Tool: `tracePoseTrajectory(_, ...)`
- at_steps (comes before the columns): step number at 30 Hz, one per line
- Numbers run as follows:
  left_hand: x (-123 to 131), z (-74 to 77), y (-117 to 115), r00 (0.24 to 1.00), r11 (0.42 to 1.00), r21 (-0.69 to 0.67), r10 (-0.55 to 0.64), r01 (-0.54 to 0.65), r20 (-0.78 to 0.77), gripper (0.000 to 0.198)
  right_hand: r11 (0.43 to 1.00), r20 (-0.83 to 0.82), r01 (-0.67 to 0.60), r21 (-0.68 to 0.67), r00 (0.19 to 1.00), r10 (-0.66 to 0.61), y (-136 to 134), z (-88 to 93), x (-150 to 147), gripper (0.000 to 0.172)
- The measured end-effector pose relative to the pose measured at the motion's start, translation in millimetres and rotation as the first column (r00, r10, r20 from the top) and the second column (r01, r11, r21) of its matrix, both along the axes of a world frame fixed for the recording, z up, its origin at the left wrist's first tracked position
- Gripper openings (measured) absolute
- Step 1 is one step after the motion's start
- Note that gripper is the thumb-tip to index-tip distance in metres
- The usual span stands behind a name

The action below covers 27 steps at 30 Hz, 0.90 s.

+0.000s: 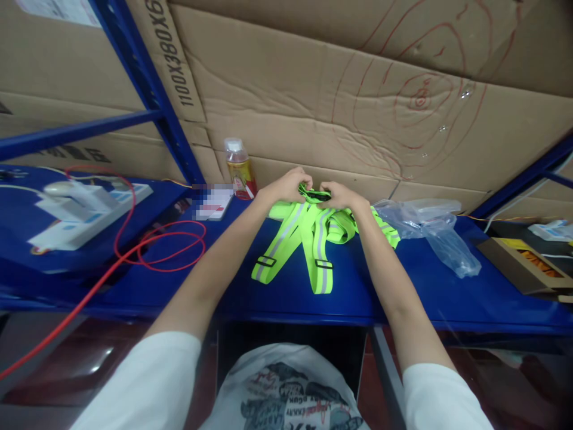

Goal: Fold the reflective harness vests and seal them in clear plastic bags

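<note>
Both arms stretched forward, forearms bare, converging toward centre. Elbows low and wide, wrists near level. Left hand balled up, knuckles on top, fingers curled inward and clamped. Right hand mirrors it, back of hand up, fingers tucked under, gripping tight. Two hands side by side, thumb sides facing, fingertips all but meeting in middle. Right wrist bent slightly inward.
</note>
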<state>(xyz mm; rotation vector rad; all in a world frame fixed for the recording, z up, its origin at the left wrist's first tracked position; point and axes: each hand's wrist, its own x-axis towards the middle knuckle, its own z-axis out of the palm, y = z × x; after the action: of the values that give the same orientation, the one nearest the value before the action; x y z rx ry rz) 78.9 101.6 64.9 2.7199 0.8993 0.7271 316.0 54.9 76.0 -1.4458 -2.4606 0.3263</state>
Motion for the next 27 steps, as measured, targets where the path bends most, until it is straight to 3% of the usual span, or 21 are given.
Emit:
tracePoseTrajectory(5,0.8,-12.3,0.4,0.995,0.998,0.033,0.056,-0.053,-0.084,0.016,0.982,-0.137,0.003,-0.188,0.990,-0.029,0.3,3.7,14.4,0.040)
tracePoseTrajectory(8,1.1,-12.0,-1.7,0.992,0.996,0.029,0.087,-0.084,-0.096,0.016,0.978,-0.198,-0.063,-0.200,0.980,0.023,5.5,1.6,22.7,0.036)
tracePoseTrajectory(10,0.8,-9.0,-1.8,0.989,0.997,-0.005,0.078,-0.079,-0.125,0.018,0.984,-0.202,-0.039,-0.175,0.979,0.003,8.4,-0.6,23.9,0.041)
tracePoseTrajectory(14,-5.4,0.2,1.0,0.992,0.987,-0.159,-0.014,-0.006,-0.125,0.032,0.992,-0.142,0.032,-0.120,0.989,-0.049,8.3,-0.5,15.1,0.069)
tracePoseTrajectory(17,-14.3,6.0,2.1,1.000,0.985,-0.170,0.024,-0.026,-0.014,0.047,0.992,-0.007,0.071,-0.102,0.997,-0.072,3.4,4.4,4.9,0.062)
tracePoseTrajectory(19,-19.6,8.7,2.2,0.996,0.984,-0.164,0.083,-0.075,0.042,0.071,0.993,0.077,0.096,-0.072,0.993,-0.090,-1.1,8.1,-0.8,0.060)
tracePoseTrajectory(21,-22.2,10.5,2.8,0.995,0.972,-0.213,0.103,-0.099,0.009,0.088,0.995,0.123,0.090,-0.043,0.989,-0.084,-5.4,10.8,-5.5,0.058)
tracePoseTrajectory(24,-19.9,11.7,3.5,0.990,0.957,-0.277,0.047,-0.083,-0.136,0.073,0.997,0.133,0.060,-0.044,0.990,-0.054,-10.2,11.9,-11.5,0.057)
tracePoseTrajectory(27,-13.5,10.7,-1.4,0.977,0.970,-0.235,0.015,-0.066,-0.212,0.052,0.994,0.163,0.071,-0.083,0.985,-0.057,-15.3,10.1,-16.5,0.055)
